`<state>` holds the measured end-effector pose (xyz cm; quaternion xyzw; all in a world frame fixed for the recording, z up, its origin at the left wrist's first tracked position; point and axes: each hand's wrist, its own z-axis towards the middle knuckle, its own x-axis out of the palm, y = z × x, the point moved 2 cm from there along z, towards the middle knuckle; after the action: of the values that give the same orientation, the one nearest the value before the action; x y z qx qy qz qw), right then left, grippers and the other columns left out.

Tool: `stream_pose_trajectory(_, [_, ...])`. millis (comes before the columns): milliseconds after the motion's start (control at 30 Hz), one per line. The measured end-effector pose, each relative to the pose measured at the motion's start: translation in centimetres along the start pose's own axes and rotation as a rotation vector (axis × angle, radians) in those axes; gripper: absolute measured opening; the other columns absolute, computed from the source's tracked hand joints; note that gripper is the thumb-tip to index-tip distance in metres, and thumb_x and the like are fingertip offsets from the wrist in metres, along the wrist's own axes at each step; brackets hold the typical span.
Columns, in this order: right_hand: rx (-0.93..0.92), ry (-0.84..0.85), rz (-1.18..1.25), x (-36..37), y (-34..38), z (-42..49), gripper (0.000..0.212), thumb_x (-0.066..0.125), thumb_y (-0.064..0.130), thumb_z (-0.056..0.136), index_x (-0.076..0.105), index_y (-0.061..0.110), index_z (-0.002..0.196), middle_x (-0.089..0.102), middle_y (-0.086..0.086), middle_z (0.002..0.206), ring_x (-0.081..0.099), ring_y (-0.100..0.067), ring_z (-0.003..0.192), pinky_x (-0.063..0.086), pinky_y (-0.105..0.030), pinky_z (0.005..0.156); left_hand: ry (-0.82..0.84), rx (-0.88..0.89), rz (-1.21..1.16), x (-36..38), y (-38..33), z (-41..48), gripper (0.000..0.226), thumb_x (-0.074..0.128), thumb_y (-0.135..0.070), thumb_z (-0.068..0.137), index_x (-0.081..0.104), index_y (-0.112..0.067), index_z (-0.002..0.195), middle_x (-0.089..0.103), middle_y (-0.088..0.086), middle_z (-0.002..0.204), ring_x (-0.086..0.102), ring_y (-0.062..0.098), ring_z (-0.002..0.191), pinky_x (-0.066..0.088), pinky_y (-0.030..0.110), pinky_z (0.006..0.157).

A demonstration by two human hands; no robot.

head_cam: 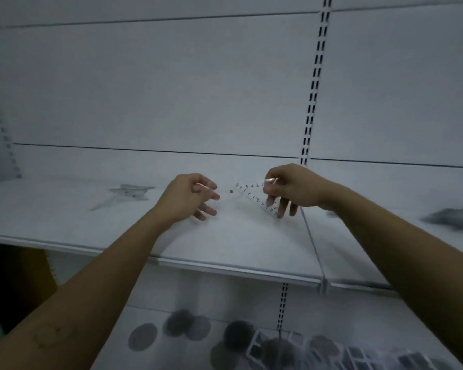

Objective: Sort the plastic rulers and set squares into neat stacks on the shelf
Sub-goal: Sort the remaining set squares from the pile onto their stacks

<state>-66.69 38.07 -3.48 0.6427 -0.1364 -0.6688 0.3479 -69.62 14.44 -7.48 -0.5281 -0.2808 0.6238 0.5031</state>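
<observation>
The right hand (292, 190) pinches a clear set square (254, 198) in the middle of the frame, over the shelf (225, 244). On the left hand (190, 198) the fingers are curled, but I cannot tell if they hold anything. A small stack (131, 193) lies middle left and a blurry pile (449, 218) sits far right, so much sorting seems left.

Over a white shelf (238, 244), the person's right grip (292, 188) pinches a clear set square (254, 199) with printed numbers, held tilted just above the shelf. The left grip (187, 197) hovers close beside it with fingers curled and thumb against forefinger, too blurred to show whether it holds anything. A small pile of clear set squares (133, 193) lies to the left, a blurred dark heap (451, 218) far right, and dark round shapes (187, 324) on the lower shelf (145, 308).
</observation>
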Motion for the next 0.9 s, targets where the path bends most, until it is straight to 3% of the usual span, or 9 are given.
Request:
stream_pose_trajectory(233, [0.158,0.022,0.027,-7.4,-7.5,-2.9,0.018,0.044,-0.005,0.094,0.059,0.001,0.101,0.070,-0.018,0.093,0.069,-0.028,0.077,0.060,-0.041,0.069,0.192,-0.048,-0.158,9.2,-3.8,3.1,0.019,0.049,-0.004,0.096,0.064,-0.005,0.108,0.067,0.017,0.105,0.072,0.032,0.081,0.059,0.045,0.076])
stream_pose_trajectory(400, [0.216,-0.195,0.046,-13.4,-12.3,-6.3,0.011,0.057,0.001,0.091,0.057,0.006,0.101,0.076,-0.005,0.082,0.073,-0.022,0.072,0.050,-0.026,0.053,0.224,-0.044,-0.168,16.9,-6.4,5.8,0.019,0.052,0.003,0.091,0.068,-0.005,0.097,0.067,0.019,0.106,0.072,0.025,0.086,0.059,0.041,0.079])
stream_pose_trajectory(533, [0.204,-0.388,0.152,-17.2,-16.3,-8.8,0.005,0.066,0.006,0.086,0.066,0.006,0.091,0.075,-0.004,0.076,0.072,-0.019,0.066,0.047,-0.026,0.055,0.165,-0.102,-0.123,22.5,-8.3,7.7,0.017,0.056,0.004,0.087,0.068,-0.007,0.086,0.069,0.014,0.099,0.072,0.021,0.083,0.059,0.034,0.075])
stream_pose_trajectory(600, [0.197,-0.440,0.206,-18.4,-17.9,-9.8,0.007,0.068,0.009,0.086,0.069,0.006,0.093,0.075,-0.006,0.077,0.069,-0.019,0.068,0.051,-0.026,0.057,0.154,-0.124,-0.069,24.8,-9.1,8.4,0.010,0.065,0.000,0.083,0.071,-0.006,0.087,0.070,0.009,0.092,0.069,0.017,0.080,0.054,0.024,0.061])
stream_pose_trajectory(667, [0.199,-0.443,0.213,-19.2,-19.4,-10.6,0.010,0.068,0.010,0.086,0.070,0.005,0.095,0.074,-0.009,0.082,0.067,-0.020,0.069,0.051,-0.027,0.059,0.124,-0.119,0.008,26.6,-9.6,9.0,0.010,0.071,-0.003,0.079,0.074,-0.005,0.089,0.071,0.008,0.087,0.064,0.014,0.075,0.047,0.019,0.056])
stream_pose_trajectory(767, [0.211,-0.435,0.216,-19.8,-21.2,-11.1,0.009,0.068,0.010,0.087,0.070,0.005,0.093,0.074,-0.009,0.082,0.065,-0.015,0.062,0.050,-0.025,0.057,0.082,-0.115,0.122,28.6,-9.2,9.7,0.009,0.073,-0.006,0.076,0.075,-0.005,0.085,0.072,0.010,0.086,0.064,0.017,0.076,0.050,0.021,0.069])
stream_pose_trajectory(900, [0.231,-0.400,0.189,-19.3,-22.2,-9.5,0.011,0.071,0.011,0.084,0.072,0.004,0.093,0.072,-0.010,0.081,0.066,-0.013,0.059,0.051,-0.021,0.052,0.046,-0.059,0.422,29.7,-7.5,9.9,0.006,0.075,-0.020,0.074,0.075,-0.021,0.080,0.072,-0.002,0.088,0.066,0.015,0.086,0.051,0.025,0.077])
